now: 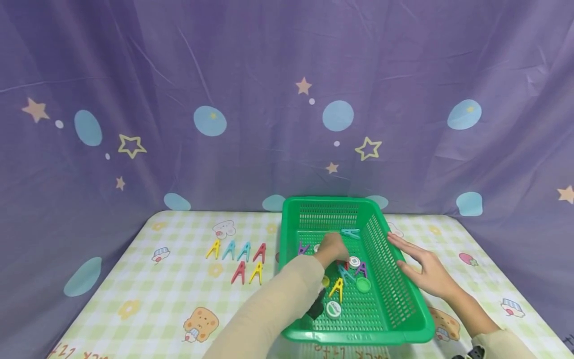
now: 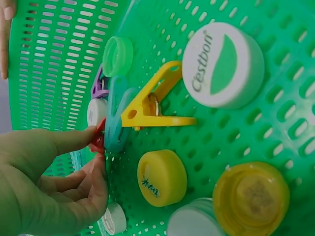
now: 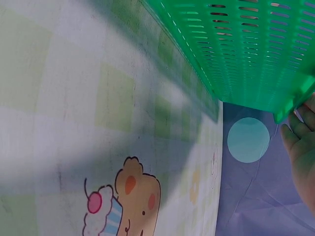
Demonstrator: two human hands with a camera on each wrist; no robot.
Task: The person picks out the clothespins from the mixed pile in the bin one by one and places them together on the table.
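Inside the green basket [image 1: 358, 337], the left hand [image 1: 332, 248] reaches down among clips and bottle caps. Its thumb and fingertips pinch a red clip [image 2: 98, 138] in the left wrist view, beside a blue clip [image 2: 116, 115] and a yellow clip [image 2: 156, 98]. A purple clip [image 1: 361, 269], a green cap [image 1: 363, 284] and a white cap [image 1: 334, 309] lie near in the basket. The right hand [image 1: 426, 269] rests with straight fingers on the basket's right rim; in the right wrist view that hand [image 3: 302, 147] touches the rim from outside.
Left of the basket, on the checked cloth [image 1: 152, 299], several clips lie in two rows: yellow [image 1: 214, 249], blue [image 1: 229, 250] and red [image 1: 239, 272] ones among them. A purple curtain [image 1: 269, 99] hangs behind the table. More caps, such as a yellow one [image 2: 162, 178], lie in the basket.
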